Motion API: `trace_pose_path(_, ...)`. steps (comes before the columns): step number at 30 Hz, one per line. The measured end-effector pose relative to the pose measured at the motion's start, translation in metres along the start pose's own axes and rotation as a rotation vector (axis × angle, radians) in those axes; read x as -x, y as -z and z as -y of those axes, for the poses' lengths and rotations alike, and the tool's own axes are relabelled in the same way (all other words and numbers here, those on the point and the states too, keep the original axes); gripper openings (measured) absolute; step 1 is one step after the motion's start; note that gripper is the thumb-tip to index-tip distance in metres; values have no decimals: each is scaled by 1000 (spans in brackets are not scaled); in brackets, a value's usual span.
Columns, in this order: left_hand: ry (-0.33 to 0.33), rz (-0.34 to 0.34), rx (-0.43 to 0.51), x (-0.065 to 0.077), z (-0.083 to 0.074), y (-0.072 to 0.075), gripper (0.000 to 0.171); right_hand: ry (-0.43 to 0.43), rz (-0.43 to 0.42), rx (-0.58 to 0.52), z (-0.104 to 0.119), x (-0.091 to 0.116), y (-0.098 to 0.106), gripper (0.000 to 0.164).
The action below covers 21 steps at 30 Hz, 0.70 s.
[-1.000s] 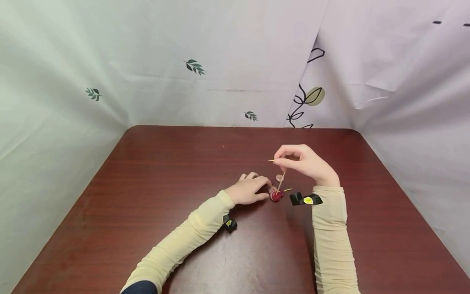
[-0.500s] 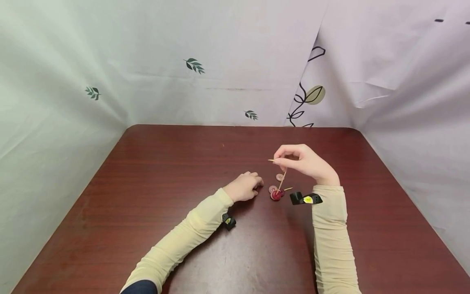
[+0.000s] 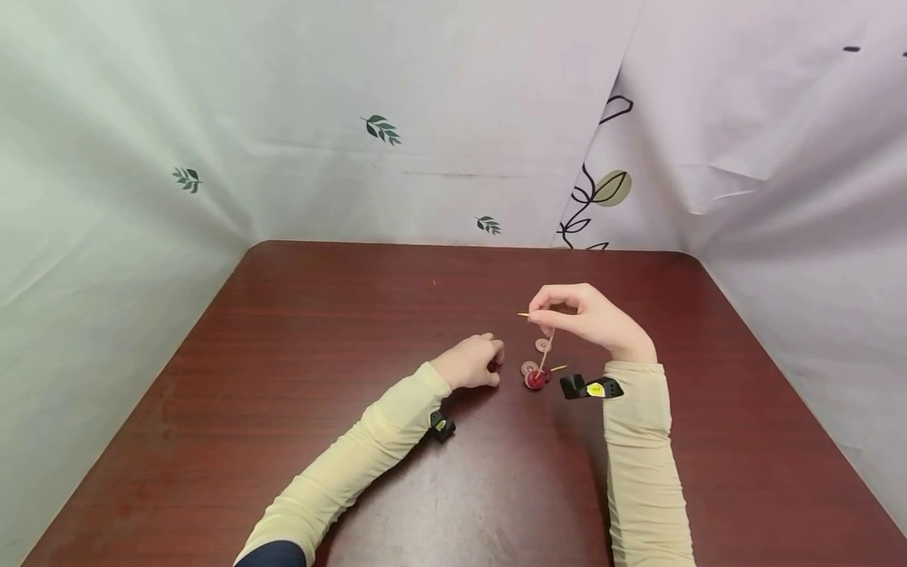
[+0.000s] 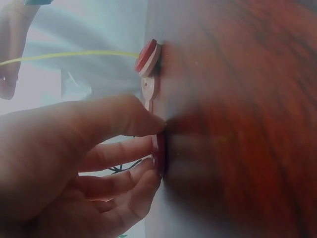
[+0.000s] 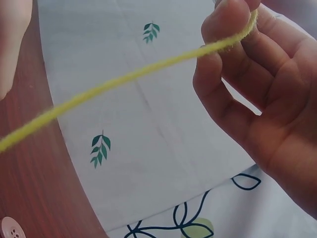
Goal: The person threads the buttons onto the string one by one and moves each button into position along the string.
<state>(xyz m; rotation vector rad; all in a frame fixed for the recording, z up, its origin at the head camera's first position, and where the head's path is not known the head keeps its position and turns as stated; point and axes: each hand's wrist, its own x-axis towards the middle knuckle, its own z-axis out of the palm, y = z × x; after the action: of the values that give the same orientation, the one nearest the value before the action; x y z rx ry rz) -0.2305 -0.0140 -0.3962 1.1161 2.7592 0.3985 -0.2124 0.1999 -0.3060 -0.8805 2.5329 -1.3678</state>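
Inside the left hand [image 3: 468, 362]: a dark red button [image 4: 159, 152], pinched at its rim by thumb and fingertips, low against the table [image 3: 340, 323]; the hand hides it in the head view.
Button lift: best done by the edge, as a flat disc on a glossy top probably slides; squeeze lightly, tip one side up before raising it, and keep fingertips off its face.
Just beyond the left grip, toward the right hand: a flat pink button [image 3: 529, 368], then a bright red button [image 4: 144, 55] tilted on top of a lower pink button [image 4: 153, 62], with a small maroon button [image 3: 547, 376] partly hidden beside them.
Right grip: the right hand [image 3: 591, 319], raised above this cluster, has thumb and fingertips clamped on a yellow string [image 5: 124, 77]; one short end pokes out on the left, and the main length slopes down to the bright red button.
String: better held steady and a little slack; a tug could drag or topple the stack.
Under the right grip: a lone pink button [image 3: 543, 345], apart from the stack.
Since a second ago: the left fingers have moved from reaching over the stack to curled and apart from it; right grip and cluster keep their places.
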Motion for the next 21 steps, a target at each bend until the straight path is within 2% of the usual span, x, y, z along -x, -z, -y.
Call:
trace_pose_path(6, -45, 8, -24, -1, 3, -2, 23, 21, 16, -7, -1, 1, 0, 4)
trace_pose_path(13, -87, -11, 41, -1, 7, 2, 22, -11, 37, -61, -1, 1, 0, 5)
trace_pose_path(21, -226, -94, 98, 0, 13, 17, 25, 9, 42, -43, -4, 0, 0, 5)
